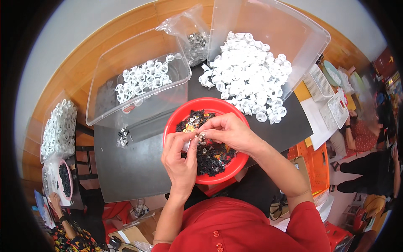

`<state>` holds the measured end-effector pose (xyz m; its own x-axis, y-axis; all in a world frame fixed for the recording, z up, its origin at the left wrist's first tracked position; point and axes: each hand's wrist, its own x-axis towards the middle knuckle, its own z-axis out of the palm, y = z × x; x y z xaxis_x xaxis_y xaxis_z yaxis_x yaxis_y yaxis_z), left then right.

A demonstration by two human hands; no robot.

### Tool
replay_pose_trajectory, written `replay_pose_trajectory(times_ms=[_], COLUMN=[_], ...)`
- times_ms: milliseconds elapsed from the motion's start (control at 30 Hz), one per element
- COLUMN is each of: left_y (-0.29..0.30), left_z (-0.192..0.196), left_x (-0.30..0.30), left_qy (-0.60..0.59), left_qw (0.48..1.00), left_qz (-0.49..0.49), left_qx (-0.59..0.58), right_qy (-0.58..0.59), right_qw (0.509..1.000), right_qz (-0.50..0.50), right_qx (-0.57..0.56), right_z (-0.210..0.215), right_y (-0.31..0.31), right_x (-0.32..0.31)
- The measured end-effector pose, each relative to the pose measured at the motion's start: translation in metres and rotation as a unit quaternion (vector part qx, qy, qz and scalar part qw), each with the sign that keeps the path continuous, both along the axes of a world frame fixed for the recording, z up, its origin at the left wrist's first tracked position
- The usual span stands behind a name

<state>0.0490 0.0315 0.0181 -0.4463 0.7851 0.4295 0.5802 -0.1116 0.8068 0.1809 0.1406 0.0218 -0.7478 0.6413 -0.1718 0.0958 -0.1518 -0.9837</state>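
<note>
Over a round red basin (168, 133), my left hand (178, 157) is closed around a small white plastic part (186, 146), mostly covered by the fingers. My right hand (230, 133) meets it from the right, thumb and forefinger pinched on a small shiny metal piece (202, 136) against the left fingertips. Its exact shape is too small to tell. Inside the basin lie many small black pieces (208, 163), with some silvery and yellow-orange bits among them.
White plastic parts (256, 75) spill from a tipped transparent bin (302, 33) onto the dark table (134, 172). A second transparent bin (98, 94) holds more at the left. Behind stands a bag of metal pieces (196, 44). A co-worker's hand (55, 202) is at far left; an orange crate (317, 168) sits right.
</note>
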Motion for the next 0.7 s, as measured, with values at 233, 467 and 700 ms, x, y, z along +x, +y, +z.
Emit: replay_pose_trajectory(times_ms=[233,467,700], left_y=[0.008,0.011,0.007], left_z=[-0.003,-0.007,-0.018], left_x=[0.003,-0.004,-0.015], left_qy=[0.038,0.072,-0.120], left_qw=[0.998,0.996,0.992], left_qz=[0.008,-0.010,-0.012], left_qx=[0.040,0.048,-0.038], right_qy=[0.015,0.001,-0.094], right_qw=[1.000,0.999,0.976], right_qz=[-0.016,-0.037,-0.083], right_qx=[-0.016,-0.038,0.178], right_z=[0.000,0.000,0.022], right_y=[0.001,0.005,-0.008], right_x=[0.000,0.002,0.006])
